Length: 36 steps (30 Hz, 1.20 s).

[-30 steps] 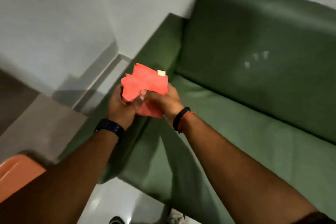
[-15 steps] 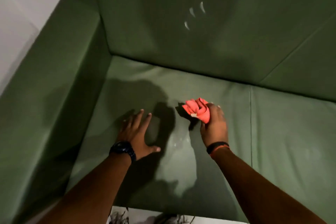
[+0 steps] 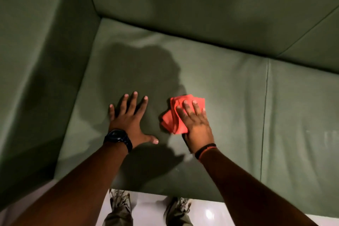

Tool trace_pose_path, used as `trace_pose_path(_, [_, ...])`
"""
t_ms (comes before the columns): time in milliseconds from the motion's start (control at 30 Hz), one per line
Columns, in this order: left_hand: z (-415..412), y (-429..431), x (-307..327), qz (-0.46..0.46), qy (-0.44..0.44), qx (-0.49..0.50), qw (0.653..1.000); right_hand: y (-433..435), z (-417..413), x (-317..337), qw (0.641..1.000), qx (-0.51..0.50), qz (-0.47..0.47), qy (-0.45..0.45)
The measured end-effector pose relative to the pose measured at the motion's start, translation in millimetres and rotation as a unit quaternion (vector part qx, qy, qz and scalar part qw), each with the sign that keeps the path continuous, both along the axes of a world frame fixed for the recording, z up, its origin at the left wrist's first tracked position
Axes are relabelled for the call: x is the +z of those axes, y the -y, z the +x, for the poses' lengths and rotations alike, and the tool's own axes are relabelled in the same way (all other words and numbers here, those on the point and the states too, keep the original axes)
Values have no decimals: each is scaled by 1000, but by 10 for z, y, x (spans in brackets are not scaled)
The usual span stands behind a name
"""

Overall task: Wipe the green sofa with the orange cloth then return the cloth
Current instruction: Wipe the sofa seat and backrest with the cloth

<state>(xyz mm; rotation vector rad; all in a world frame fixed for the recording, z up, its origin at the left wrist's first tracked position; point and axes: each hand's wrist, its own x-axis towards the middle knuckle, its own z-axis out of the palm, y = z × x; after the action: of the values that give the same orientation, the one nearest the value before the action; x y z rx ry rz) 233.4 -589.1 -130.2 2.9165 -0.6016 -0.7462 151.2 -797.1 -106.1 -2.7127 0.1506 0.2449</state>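
Note:
The green sofa (image 3: 229, 86) fills the view, with its seat cushion below me, its backrest above and its left armrest at the left. The orange cloth (image 3: 174, 117) lies folded and bunched on the seat cushion. My right hand (image 3: 195, 124) presses flat on top of the cloth, fingers spread over it, and covers its right part. My left hand (image 3: 128, 117), with a black watch on the wrist, rests flat on the cushion to the left of the cloth, fingers splayed and holding nothing.
The left armrest (image 3: 42, 60) rises close beside my left hand. A seam (image 3: 265, 115) splits the seat to the right of the cloth. My two shoes (image 3: 120, 202) stand on the glossy white floor (image 3: 150, 209) at the sofa's front edge.
A second ago both hands held the cloth in the air beside the armrest. My left hand then went flat on the seat, and my right hand went from clutching the cloth to pressing it flat.

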Motion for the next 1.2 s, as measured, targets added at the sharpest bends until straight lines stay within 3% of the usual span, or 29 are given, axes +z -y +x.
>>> trace_pose_path(67, [-5, 11, 7, -3, -3, 1, 1000, -197, 34, 4, 999, -41, 22, -22])
trace_pose_path(233, [-20, 26, 39, 0, -7, 0, 1000, 62, -181, 1, 990, 139, 18, 28])
trace_pose_path(367, [-33, 48, 44, 8, -8, 5, 1000, 16, -169, 7, 999, -34, 29, -11])
trace_pose_path(533, [-60, 34, 24, 2, -7, 16, 1000, 103, -260, -3, 993, 109, 33, 14])
trace_pose_path(700, [-106, 27, -11, 0, -2, 22, 1000, 95, -204, -33, 999, -41, 7, -12])
trace_pose_path(900, [-141, 24, -4, 5, -5, 27, 1000, 125, -725, 42, 973, 232, -3, 11])
trace_pose_path(1067, [-167, 55, 25, 17, -13, 33, 999, -13, -752, 2, 981, 191, -15, 15])
trace_pose_path(1200, [-162, 90, 50, 30, -24, 36, 999, -37, -857, -62, 934, 347, -47, 67])
